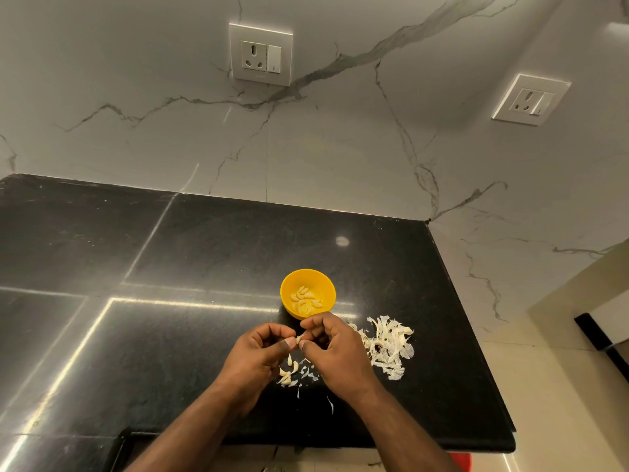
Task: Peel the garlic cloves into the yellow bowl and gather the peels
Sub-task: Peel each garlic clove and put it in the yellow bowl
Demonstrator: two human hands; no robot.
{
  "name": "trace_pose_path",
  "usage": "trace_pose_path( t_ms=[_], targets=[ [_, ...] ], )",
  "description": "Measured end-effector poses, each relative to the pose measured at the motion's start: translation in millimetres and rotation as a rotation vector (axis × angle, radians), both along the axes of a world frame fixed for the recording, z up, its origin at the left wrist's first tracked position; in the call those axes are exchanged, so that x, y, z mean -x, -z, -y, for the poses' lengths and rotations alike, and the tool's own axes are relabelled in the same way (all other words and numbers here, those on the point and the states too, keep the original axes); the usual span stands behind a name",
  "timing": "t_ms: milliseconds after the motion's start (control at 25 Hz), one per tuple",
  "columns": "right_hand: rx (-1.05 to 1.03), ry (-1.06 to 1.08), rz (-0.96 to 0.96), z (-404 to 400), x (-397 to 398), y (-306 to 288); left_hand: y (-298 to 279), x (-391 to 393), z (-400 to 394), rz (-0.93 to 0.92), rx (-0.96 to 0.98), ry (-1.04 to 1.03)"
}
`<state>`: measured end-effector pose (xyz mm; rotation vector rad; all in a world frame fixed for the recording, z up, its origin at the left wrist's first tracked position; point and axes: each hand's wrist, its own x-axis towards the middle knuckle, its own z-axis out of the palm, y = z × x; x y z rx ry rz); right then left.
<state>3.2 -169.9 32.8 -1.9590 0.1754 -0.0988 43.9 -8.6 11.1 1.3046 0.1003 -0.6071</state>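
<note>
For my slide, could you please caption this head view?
Both hands, left and right, peel a garlic clove beside the yellow bowl and peel pile.

— What have I got in front of me?

— Both my hands are up over the black counter [204,253]. My left hand [253,357] and right hand [335,352] pinch one garlic clove [299,338] between fingertips, just this side of the yellow bowl [308,292].

— Anything in the bowl?

— Peeled cloves [305,299], a small heap. A few unpeeled cloves [289,371] lie under my hands, and a pile of peels [388,349] sits just right of my right hand. Two wall sockets [260,55] show on the marble behind.
</note>
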Motion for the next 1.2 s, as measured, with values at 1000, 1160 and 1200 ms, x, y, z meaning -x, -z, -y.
trace_pose_path(
  t_ms=[1000,1160,1200],
  targets=[
    [-0.303,-0.023,-0.181,5.4,-5.7,-0.3,-4.0,-1.9,-0.9,0.060,0.058,0.008],
    [-0.214,-0.028,-0.148,4.6,-3.3,-1.9,-5.0,-1.2,-0.2,0.076,0.051,-0.006],
    [-0.214,-0.032,-0.148,4.4,-2.6,-2.5,-3.8,-1.9,-0.3,0.084,0.039,-0.006]
  ],
)
